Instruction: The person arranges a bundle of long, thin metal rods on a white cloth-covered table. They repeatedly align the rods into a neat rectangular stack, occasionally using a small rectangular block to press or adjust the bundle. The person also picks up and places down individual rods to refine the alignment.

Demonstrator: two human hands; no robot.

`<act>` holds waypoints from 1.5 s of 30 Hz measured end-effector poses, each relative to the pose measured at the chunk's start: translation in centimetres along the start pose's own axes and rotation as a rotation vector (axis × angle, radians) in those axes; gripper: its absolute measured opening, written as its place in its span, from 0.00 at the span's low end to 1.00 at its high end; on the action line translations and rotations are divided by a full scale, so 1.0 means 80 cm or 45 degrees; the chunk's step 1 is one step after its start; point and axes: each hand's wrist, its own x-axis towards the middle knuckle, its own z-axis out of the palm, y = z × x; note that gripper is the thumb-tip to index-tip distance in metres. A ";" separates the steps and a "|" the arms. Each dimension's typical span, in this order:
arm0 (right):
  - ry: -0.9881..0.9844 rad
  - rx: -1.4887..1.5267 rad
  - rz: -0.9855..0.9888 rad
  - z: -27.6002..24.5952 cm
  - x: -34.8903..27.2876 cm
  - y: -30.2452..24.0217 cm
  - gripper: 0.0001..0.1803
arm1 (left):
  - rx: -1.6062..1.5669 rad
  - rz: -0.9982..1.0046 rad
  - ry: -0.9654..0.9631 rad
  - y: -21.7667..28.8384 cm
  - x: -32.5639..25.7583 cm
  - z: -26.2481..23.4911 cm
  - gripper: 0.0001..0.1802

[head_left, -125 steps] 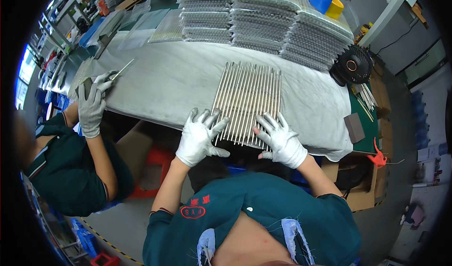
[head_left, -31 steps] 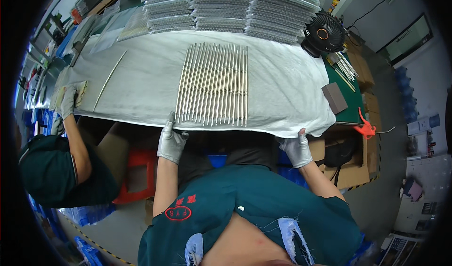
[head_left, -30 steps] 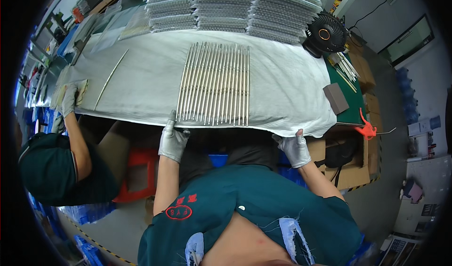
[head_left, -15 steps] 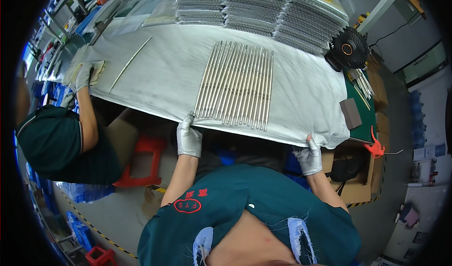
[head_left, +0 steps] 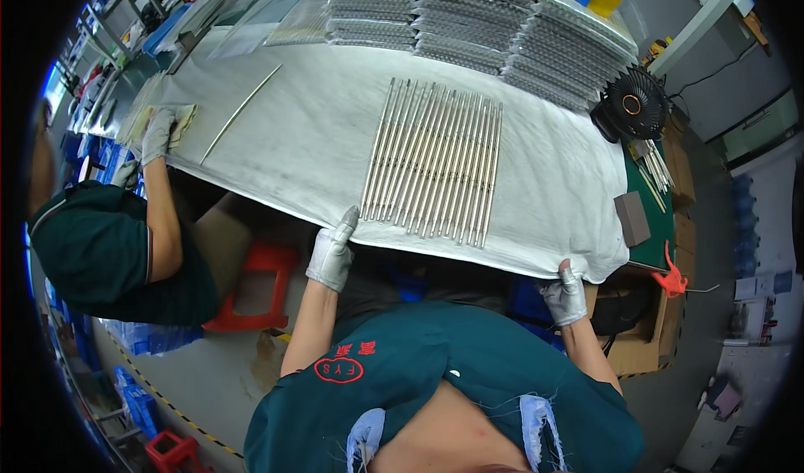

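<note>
A white cloth [head_left: 276,155] covers the table, its front edge in front of me. My left hand [head_left: 332,253], in a silvery-white glove, is closed on that edge with the thumb on top, near the lower left end of a row of metal rods [head_left: 434,167]. Several thin shiny rods lie side by side there, nearly parallel. Farther right, my right hand [head_left: 564,295], gloved but with a bare thumb tip, pinches the same edge close to the table's right corner. The fingers of both hands are partly hidden below the cloth.
One single rod [head_left: 241,114] lies apart to the left. Stacks of bubble-wrapped packs [head_left: 469,25] line the back. At right stand a black fan [head_left: 634,100], a grey-brown block [head_left: 632,219] and a red-handled air gun [head_left: 672,276]. A co-worker [head_left: 100,251] sits at left.
The whole view has shifted slightly, so the table and rods appear farther right and lower. My left hand sits a little farther left along the cloth edge; both hands still hold it.
</note>
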 end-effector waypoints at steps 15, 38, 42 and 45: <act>-0.251 0.399 0.139 0.004 0.014 0.005 0.48 | -0.605 -0.078 -0.453 -0.009 0.005 0.003 0.21; 0.536 0.407 -0.391 -0.075 -0.003 -0.030 0.34 | 0.023 -0.155 -0.314 -0.014 -0.011 0.001 0.30; 0.480 0.353 -0.233 -0.094 -0.011 -0.015 0.39 | 0.051 -0.213 -0.351 -0.025 -0.008 -0.009 0.34; -0.012 -0.368 0.368 -0.086 -0.041 0.003 0.40 | 0.090 -0.237 -0.350 -0.022 -0.004 -0.005 0.33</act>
